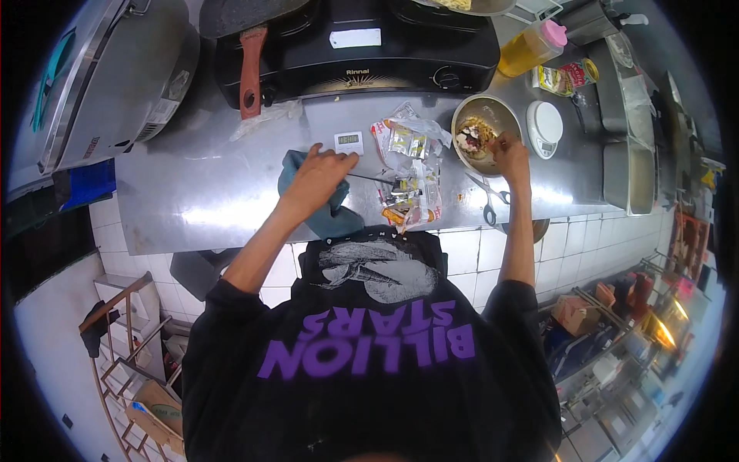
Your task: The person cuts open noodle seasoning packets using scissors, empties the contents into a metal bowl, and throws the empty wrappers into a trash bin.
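Observation:
My left hand point(324, 176) rests over a teal cloth point(340, 220), its fingers spread near a white digital timer point(349, 142). A thin dark utensil point(372, 179) runs from beside that hand to torn food packets point(411, 190); whether the fingers touch it is unclear. At the right, my right hand point(509, 155) is over the rim of a steel bowl point(486, 164), fingertips drawn together; whether anything is between them cannot be seen. In the bowl lies a brown mixture point(474, 136) with white and dark red bits. Scissors point(490, 202) lie just below the bowl.
A black gas stove point(358, 81) holds a pan with a reddish handle point(251, 75). A white kitchen scale point(544, 130), an oil bottle with pink lid point(528, 52) and seasoning packs point(554, 80) stand at the right. A large metal appliance point(144, 63) is at the left.

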A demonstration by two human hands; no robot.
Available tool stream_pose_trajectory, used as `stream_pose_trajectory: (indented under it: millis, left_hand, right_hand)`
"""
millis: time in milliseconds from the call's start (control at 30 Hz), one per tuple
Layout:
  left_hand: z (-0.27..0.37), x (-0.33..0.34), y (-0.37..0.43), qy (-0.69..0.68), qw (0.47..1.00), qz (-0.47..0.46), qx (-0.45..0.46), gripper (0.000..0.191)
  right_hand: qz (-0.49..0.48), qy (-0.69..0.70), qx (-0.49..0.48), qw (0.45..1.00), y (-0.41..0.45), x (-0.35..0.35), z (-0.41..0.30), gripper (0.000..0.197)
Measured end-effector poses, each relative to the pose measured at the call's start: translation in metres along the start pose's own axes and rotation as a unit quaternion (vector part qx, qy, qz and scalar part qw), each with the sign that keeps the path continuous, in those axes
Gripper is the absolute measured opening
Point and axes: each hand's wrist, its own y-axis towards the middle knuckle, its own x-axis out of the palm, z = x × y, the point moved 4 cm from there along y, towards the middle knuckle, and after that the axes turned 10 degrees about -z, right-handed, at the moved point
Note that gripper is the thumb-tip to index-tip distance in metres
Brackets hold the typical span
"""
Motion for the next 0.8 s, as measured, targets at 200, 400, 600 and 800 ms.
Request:
stream_pose_trajectory:
  millis: [200,400,600,800]
  left_hand:
    - [-0.034,-0.021,-0.006,-0.076,0.995,-0.010,-0.060,0.017]
    - [-0.066,-0.003,-0.011,-0.258,0.963,0.017,-0.070,0.024]
    - [-0.080,0.010,-0.003,-0.395,0.915,0.037,-0.079,0.026]
    - [-0.070,-0.014,-0.015,-0.374,0.914,0.094,-0.125,0.027]
  right_hand:
    - [0.005,0.087,0.040,0.995,-0.013,-0.018,-0.030,0.024]
    - [-0.017,0.278,-0.003,0.960,-0.062,-0.020,-0.075,0.035]
    - [-0.138,0.290,-0.022,0.947,-0.117,0.053,-0.131,0.032]
    - [-0.040,0.167,-0.048,0.984,-0.127,0.083,-0.137,0.024]
